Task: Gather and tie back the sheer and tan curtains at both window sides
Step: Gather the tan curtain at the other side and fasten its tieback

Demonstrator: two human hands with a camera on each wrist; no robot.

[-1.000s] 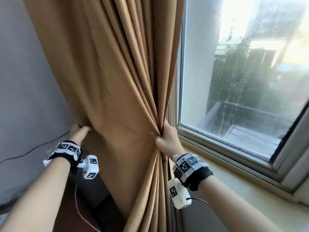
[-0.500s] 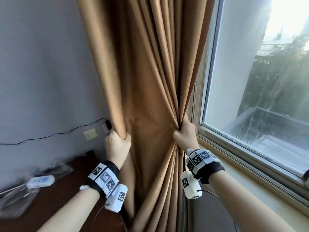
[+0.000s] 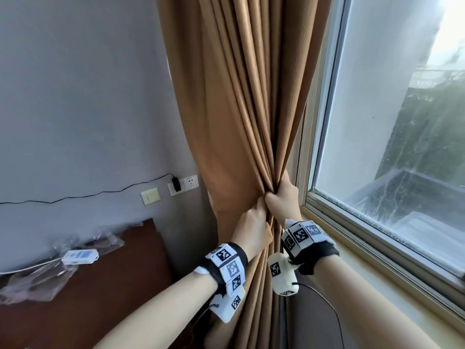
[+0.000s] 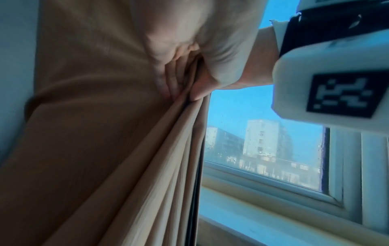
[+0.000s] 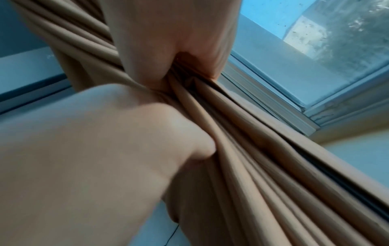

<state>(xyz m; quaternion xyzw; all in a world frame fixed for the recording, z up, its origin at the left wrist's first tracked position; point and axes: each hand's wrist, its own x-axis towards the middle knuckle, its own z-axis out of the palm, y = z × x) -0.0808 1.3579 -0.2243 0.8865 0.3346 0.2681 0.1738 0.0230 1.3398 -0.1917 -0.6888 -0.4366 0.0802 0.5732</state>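
Tan curtain (image 3: 241,109) hangs between the grey wall (image 3: 83,96) and the window (image 3: 392,137) in the head view, its folds pulled together into one narrow waist beside the window frame. Left hand (image 3: 253,229) grips the bunch from the wall side, fingers curled into the cloth. Right hand (image 3: 285,197) grips it from the window side, just above, and the two hands touch. Both wrists wear bands with black-and-white markers. On the wall sits a socket (image 3: 187,184) with a black plug and a thin cable running left. Lower left, a dark wooden surface (image 3: 105,293) carries a white device (image 3: 80,256) and crumpled clear plastic.

From the left wrist, the curtain (image 4: 94,141) fills the left half, its pleats running down from the left hand (image 4: 168,41), whose fingers (image 4: 168,79) are closed over the folds. Buildings show through the glass.

From the right wrist, the right hand (image 5: 168,41) clamps the gathered curtain (image 5: 242,166) between thumb and fingers, with the left hand (image 5: 94,149) pressed against the cloth just below. The window sill (image 5: 357,158) lies beyond.
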